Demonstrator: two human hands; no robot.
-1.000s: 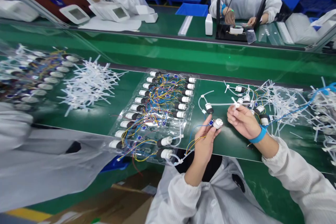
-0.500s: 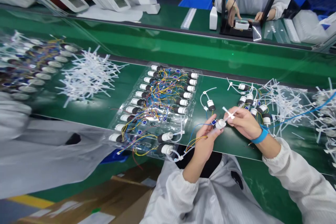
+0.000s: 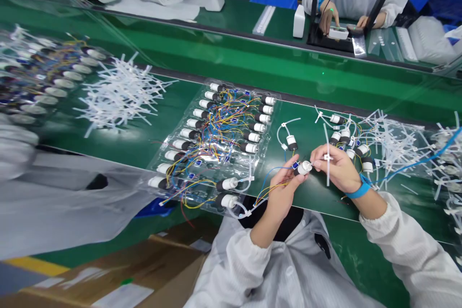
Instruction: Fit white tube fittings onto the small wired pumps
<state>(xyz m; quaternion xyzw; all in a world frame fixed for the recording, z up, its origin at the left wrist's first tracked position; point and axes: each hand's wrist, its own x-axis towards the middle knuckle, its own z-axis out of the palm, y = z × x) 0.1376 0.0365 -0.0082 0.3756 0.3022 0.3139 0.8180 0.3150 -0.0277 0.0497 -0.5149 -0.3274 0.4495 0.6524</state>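
My left hand [image 3: 282, 196] is closed around a small black-and-white motor pump [image 3: 303, 168]. Its white end points to the right, and blue and yellow wires trail from it on the left. In the fingers of my right hand [image 3: 339, 169] is a translucent plastic tube [image 3: 327, 176] with a white tee connector, held upright. The right fingertips are close to the nozzle at the pump's white end; whether tube and nozzle touch cannot be made out. Just beyond my hands, another pump [image 3: 291, 142] with a curved tube lies on the green table.
A clear plastic tray [image 3: 238, 161] of wired pumps lies to the left, beside a heap of white tubes [image 3: 117, 94]. More pumps [image 3: 344, 135] and tubes [image 3: 390, 139] lie to the right. Across the bench, a co-worker's hands [image 3: 329, 15] are at a black frame [image 3: 314, 19].
The tube in my right hand has turned from slanting, in line with the pump, to upright. My left hand still holds the pump in nearly the same place. The view has shifted slightly.
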